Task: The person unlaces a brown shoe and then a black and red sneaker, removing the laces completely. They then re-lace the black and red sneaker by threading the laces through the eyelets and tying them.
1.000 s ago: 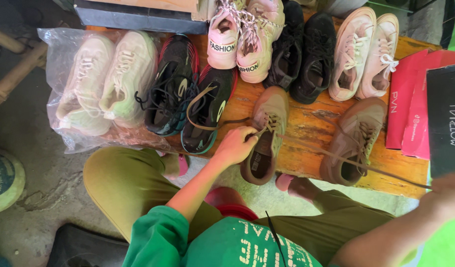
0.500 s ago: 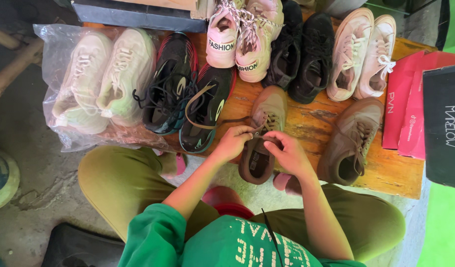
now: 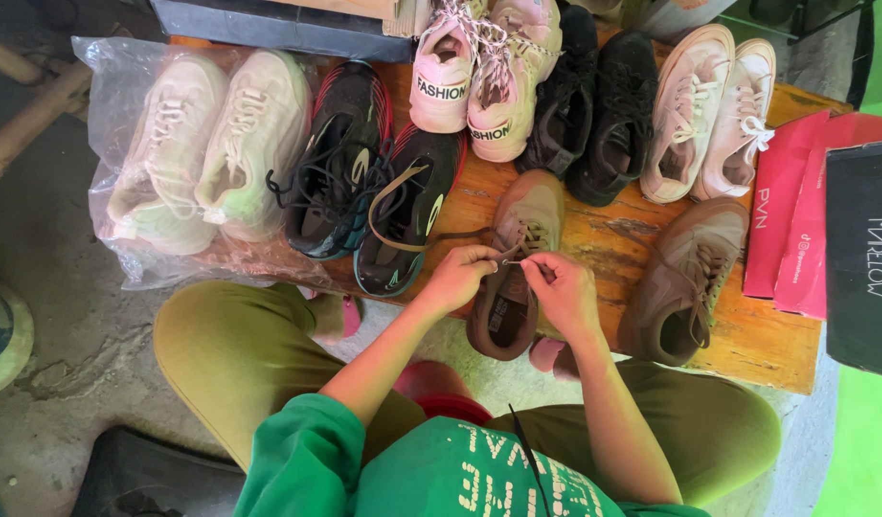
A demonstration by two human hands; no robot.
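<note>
A brown sneaker [image 3: 518, 251] lies on a wooden bench [image 3: 613, 239], its heel hanging over the near edge. My left hand [image 3: 457, 276] and my right hand [image 3: 562, 290] meet above its lacing, both pinching a thin brown lace [image 3: 511, 261] between the fingertips. The lace trails left across the wood toward a black and green shoe [image 3: 403, 213]. The matching brown sneaker [image 3: 687, 280] rests to the right, untouched.
Pale sneakers in a clear plastic bag [image 3: 187, 153] sit far left. Pink-and-white shoes [image 3: 479, 67], black shoes [image 3: 594, 105] and beige-pink shoes [image 3: 709, 110] line the back. Pink boxes [image 3: 795, 220] and a black box [image 3: 862, 258] stand right. Concrete floor [image 3: 67, 345] lies left.
One second ago only my left hand touched the brown sneaker. My right hand came in from the right, and both hands now pinch the lace over the shoe.
</note>
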